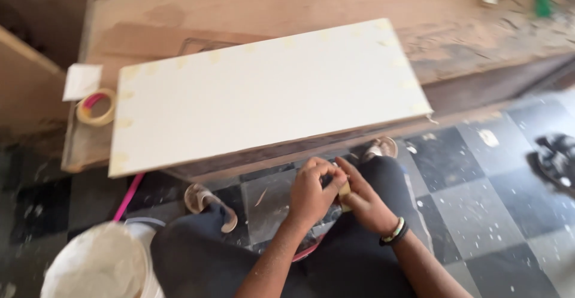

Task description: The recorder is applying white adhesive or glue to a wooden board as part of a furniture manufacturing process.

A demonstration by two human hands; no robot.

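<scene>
Between both hands (338,193), a small tan tape piece (345,191).

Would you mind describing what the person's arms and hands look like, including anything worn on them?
Both forearms are bare, with no sleeves in view and no gloves. The right hand has stacked bangles at its wrist, one pale with green, one dark. The left hand wears nothing that shows.

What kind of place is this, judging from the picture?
Probably a carpentry workshop. A white board edged with tape pieces lies on a rough, dusty wooden workbench; a tape roll sits beside it, and the checkered floor is paint-spattered.
</scene>
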